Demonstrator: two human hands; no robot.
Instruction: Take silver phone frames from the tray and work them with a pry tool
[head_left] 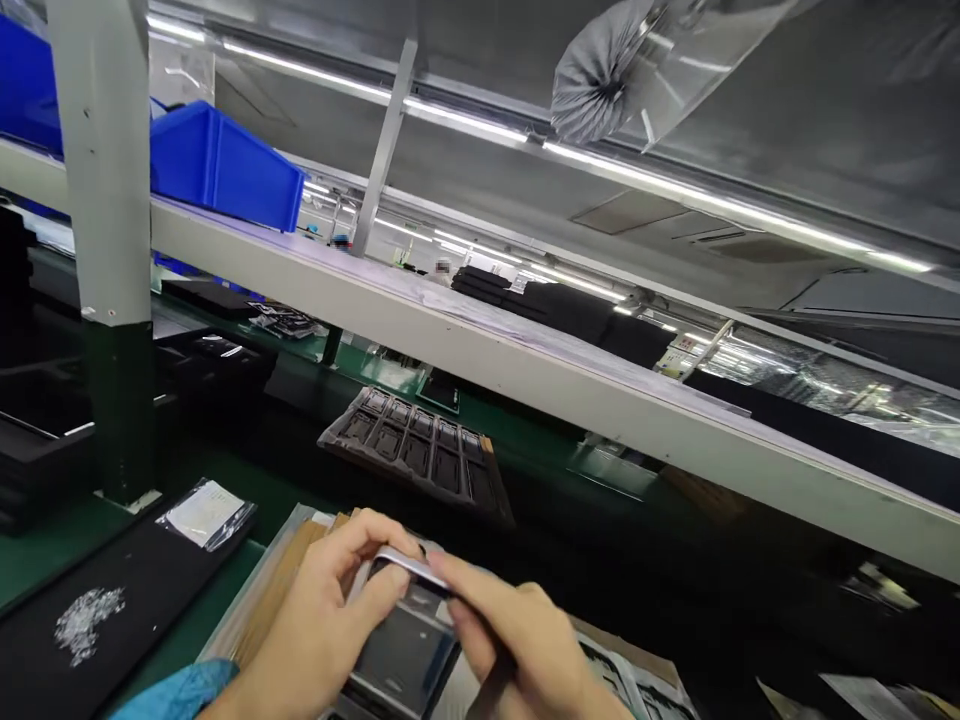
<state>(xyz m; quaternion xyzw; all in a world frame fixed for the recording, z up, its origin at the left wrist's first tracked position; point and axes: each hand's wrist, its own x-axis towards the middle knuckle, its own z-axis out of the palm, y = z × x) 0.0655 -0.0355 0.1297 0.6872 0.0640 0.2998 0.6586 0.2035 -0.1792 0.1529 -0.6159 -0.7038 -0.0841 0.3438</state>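
Silvery metal edges the small flat device held low at the near edge of the green desk — the left hand pinches its upper left corner between thumb and fingers, and the right hand pinches its right side. Beyond it lies a dark compartment tray; a blue bin sits on the slanted shelf above.

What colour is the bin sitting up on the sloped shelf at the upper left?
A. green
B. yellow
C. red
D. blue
D: the bin on the sloped shelf is plainly blue, up and to the left of the black compartment tray lying on the green bench below.
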